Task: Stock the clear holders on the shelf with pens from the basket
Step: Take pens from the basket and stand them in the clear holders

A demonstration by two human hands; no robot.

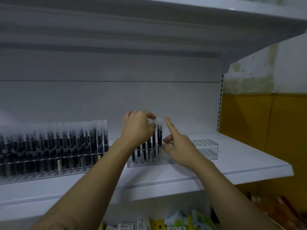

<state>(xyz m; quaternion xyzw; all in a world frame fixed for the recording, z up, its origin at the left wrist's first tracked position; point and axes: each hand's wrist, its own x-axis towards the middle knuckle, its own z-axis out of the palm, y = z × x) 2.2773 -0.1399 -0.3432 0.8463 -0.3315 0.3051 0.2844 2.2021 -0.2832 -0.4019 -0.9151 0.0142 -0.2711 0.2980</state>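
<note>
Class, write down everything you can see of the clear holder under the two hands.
The clear holder is a see-through, plastic-looking rack with rows of round holes, flat on the white shelf. A few dark pens stand upright in its left end; its right end shows empty holes. The left hand pinches a pen top; the right hand hides its middle.

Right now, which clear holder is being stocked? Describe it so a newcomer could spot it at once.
On the white shelf, look right of the long holder packed with dark pens. The clear holder stands below the left hand; unlike its neighbour, only its left end holds pens, and its right end is bare holes.
</note>
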